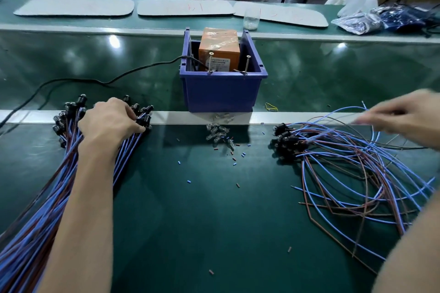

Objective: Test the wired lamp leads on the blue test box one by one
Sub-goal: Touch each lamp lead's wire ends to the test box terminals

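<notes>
While neither hand is at the blue test box, step: likely the changeover between leads, with nothing on test.
Left hand: left of the box, grip curled over the black lamp heads at the end of the dense bundle, fingertips seemingly pinching one.
Right hand: right of the box, above the loose pile; blur hides its grip, so I cannot tell whether it holds a wire.
Contacts: two screws upright at the box's near rim, untouched.
Next move: draw one lead clear of the bundle and bring its bare ends to the screws, one on each.
</notes>
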